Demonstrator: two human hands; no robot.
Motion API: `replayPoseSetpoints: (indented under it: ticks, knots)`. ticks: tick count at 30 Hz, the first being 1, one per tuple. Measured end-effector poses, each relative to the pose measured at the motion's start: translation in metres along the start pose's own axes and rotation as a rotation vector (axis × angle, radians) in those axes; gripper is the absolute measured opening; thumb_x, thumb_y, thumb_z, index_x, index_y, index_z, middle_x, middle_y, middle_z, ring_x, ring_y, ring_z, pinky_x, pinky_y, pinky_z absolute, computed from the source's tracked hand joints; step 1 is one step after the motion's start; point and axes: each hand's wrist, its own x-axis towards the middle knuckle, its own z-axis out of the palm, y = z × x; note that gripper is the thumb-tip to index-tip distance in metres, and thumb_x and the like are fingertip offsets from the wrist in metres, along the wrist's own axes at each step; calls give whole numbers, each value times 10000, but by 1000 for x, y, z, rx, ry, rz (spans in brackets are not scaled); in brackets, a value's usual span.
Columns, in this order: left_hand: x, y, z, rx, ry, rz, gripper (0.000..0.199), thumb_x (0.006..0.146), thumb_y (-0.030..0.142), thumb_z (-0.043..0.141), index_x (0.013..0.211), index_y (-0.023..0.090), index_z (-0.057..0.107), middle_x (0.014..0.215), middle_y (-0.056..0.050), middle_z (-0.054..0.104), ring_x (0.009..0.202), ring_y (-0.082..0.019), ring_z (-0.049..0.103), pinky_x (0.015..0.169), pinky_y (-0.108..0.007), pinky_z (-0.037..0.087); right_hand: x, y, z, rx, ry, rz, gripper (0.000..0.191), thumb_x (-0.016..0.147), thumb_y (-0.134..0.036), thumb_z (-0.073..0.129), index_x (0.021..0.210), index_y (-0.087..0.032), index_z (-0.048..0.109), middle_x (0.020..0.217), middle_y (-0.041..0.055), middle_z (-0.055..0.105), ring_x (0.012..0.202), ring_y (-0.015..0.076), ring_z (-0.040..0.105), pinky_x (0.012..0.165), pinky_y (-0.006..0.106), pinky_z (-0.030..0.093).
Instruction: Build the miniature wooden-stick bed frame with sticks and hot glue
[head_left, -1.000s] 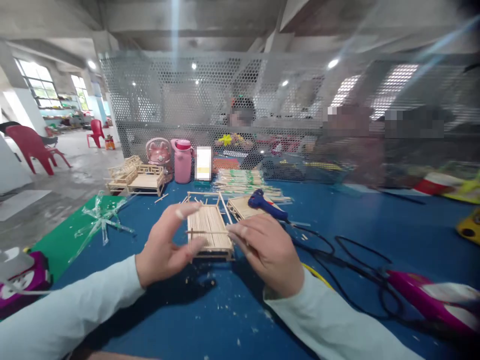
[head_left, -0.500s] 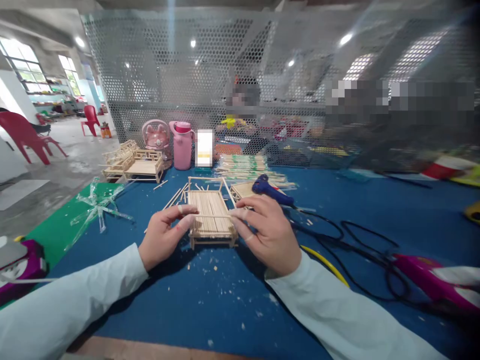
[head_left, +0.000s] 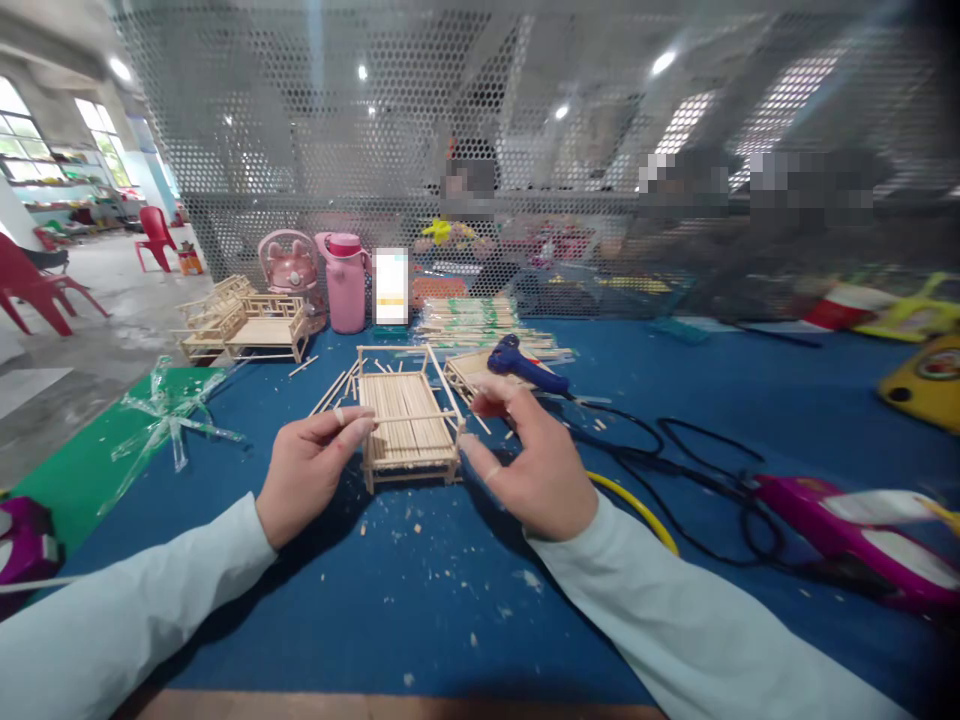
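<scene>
A small bed-like model of thin wooden sticks (head_left: 405, 440) stands before me, with a slatted top and a raised frame at its far end and right side. Across it, above the slats, runs a single thin stick (head_left: 416, 416). My left hand (head_left: 304, 475) pinches this stick's left end between thumb and forefinger. On the other side, my right hand (head_left: 540, 470) is open, thumb and forefinger apart beside the model's near right corner. Pale coverings show on some fingertips. Whether the right thumb touches the corner post I cannot tell.
Behind the model lie a blue glue gun (head_left: 525, 365), loose sticks (head_left: 337, 388) and bundled sticks (head_left: 469, 325). More stick furniture (head_left: 262, 332), a pink bottle (head_left: 346, 295) and a phone (head_left: 391, 285) stand further back. A black cable (head_left: 675, 465) and magenta device (head_left: 847, 530) lie right.
My right hand has let go of the stick's right end, its fingers spreading apart. The left hand keeps its pinch. The whole view has shifted slightly.
</scene>
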Motion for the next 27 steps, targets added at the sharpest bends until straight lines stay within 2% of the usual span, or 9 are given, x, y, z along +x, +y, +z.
replayPoseSetpoints:
  ticks: [3,8,12,16,19,21,22,24,27]
  knots:
    - [0,1,0,18,1,17,250,782,351,617,862,149,741,881,-68,758,816,-197,692,780,-308,537,-1,-1,0,52,-15,45,324,737,-127,558,1058,-172,548,799,17,614,725,150,603,742,291,501]
    - [-1,0,0,61,-1,40,255,794,362,601,853,155,738,876,-63,758,812,-199,690,778,-311,534,-2,0,4,71,-25,4,181,772,-163,574,948,-199,591,790,9,650,723,145,620,720,282,504]
    - [0,-2,0,92,2,84,232,815,340,585,853,164,731,863,-60,753,794,-183,684,758,-301,532,-4,0,9,77,-22,8,214,771,-176,586,983,-205,585,793,8,657,719,146,630,721,289,514]
    - [1,2,-4,163,142,271,166,833,277,583,846,175,714,854,-48,718,805,-151,652,742,-273,521,-1,-6,-5,67,35,5,409,753,-272,624,1141,-198,518,874,32,661,757,166,637,738,321,521]
    - [-6,11,-9,221,225,476,101,828,209,601,855,185,695,806,-24,664,745,-115,617,671,-228,506,-1,-6,-33,-78,196,26,174,818,-274,558,973,-201,587,837,34,668,753,162,635,731,302,503]
    - [-15,16,-11,253,137,649,96,815,170,621,887,192,680,787,-14,645,709,-100,599,639,-209,495,-8,1,-54,-251,215,119,114,843,-266,511,804,-206,599,756,31,662,695,164,628,687,293,492]
    - [-20,18,-11,272,46,752,111,808,160,631,907,192,672,782,-13,644,700,-100,593,633,-209,492,-14,7,-63,-344,125,196,129,834,-277,509,774,-206,598,722,33,656,652,172,622,649,297,488]
    - [-29,19,-7,327,-177,940,112,807,171,634,916,183,661,759,-14,648,669,-109,580,613,-226,484,-28,21,-77,-476,-203,344,135,770,-323,561,782,-197,607,625,31,631,556,199,606,550,311,471]
    - [-38,18,3,463,-485,994,115,851,200,550,790,172,643,712,-19,644,621,-131,557,583,-262,465,-46,37,-86,-449,-528,448,283,741,-329,568,974,-174,614,789,78,694,706,238,665,609,321,496]
